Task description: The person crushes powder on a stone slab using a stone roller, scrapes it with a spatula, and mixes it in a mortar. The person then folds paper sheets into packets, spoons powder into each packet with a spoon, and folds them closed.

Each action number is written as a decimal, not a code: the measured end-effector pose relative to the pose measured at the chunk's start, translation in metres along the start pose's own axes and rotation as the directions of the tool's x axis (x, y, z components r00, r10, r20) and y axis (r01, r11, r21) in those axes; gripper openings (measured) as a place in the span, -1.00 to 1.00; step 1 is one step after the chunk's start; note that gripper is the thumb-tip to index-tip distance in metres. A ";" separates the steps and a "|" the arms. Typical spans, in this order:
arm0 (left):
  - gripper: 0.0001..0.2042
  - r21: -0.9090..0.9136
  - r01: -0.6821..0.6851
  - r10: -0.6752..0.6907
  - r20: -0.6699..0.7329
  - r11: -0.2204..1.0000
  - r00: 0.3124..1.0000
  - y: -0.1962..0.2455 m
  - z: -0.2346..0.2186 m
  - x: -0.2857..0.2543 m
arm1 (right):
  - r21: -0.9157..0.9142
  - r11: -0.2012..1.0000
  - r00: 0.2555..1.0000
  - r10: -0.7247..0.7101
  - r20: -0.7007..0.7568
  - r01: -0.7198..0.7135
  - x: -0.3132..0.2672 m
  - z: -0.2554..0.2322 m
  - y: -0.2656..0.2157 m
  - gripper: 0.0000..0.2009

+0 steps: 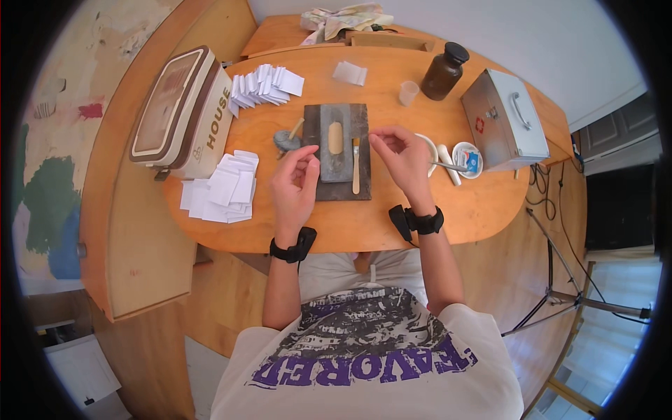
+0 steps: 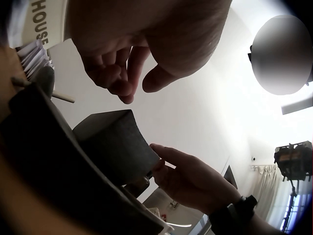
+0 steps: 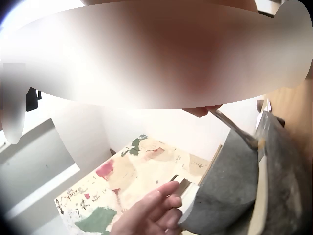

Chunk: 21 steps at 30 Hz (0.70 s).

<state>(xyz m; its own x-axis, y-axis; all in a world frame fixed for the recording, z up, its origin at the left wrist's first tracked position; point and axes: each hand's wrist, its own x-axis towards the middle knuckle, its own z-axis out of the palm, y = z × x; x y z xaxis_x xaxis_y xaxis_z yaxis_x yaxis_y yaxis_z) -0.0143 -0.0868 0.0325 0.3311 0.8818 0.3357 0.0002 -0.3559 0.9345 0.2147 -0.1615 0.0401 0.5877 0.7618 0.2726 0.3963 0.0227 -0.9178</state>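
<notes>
My left hand (image 1: 294, 189) hovers by the left edge of a dark board (image 1: 308, 119), fingers loosely bent and nothing in them. Across from it, my right hand (image 1: 402, 157) is held near the board's right edge, thumb and fingers loosely curved, also without an object. On the board lies a grey stone block (image 1: 335, 168), and on the block's top is a tan oval piece (image 1: 336, 138). A slim tool with a pale handle (image 1: 355, 175) rests beside the block, close to my right fingertips. The right wrist view shows its narrow metal end (image 3: 234, 128).
Folded white papers (image 1: 224, 187) and a paper stack (image 1: 262, 87) lie left, beside a HOUSE case (image 1: 203, 126). A grey ball with a stick (image 1: 285, 140) sits by the board. Right are a brown bottle (image 1: 442, 75), small cup (image 1: 408, 92), white dish (image 1: 458, 150) and metal box (image 1: 507, 119).
</notes>
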 end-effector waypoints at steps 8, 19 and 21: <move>-0.76 -0.279 0.246 -0.247 0.031 0.928 0.968 -0.018 -0.004 0.001 | -0.252 0.916 0.939 -0.338 -0.067 0.312 0.017 0.003 -0.034 -0.87; -0.72 -0.508 0.287 -0.292 0.073 0.812 0.954 -0.030 -0.004 -0.004 | -0.210 0.790 0.812 -0.524 0.258 0.576 0.033 0.016 -0.036 -0.84; -0.72 -0.505 0.270 -0.276 0.065 0.820 0.959 -0.034 -0.005 -0.006 | -0.204 0.783 0.797 -0.517 0.311 0.587 0.025 0.010 -0.040 -0.84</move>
<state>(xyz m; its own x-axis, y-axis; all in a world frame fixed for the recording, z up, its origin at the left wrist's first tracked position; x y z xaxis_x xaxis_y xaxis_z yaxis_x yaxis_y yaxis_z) -0.0209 -0.0786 -0.0005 0.3792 0.9236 0.0563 -0.3867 0.1029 0.9165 0.2062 -0.1365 0.0805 0.0443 0.7970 0.6024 0.7994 0.3333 -0.4998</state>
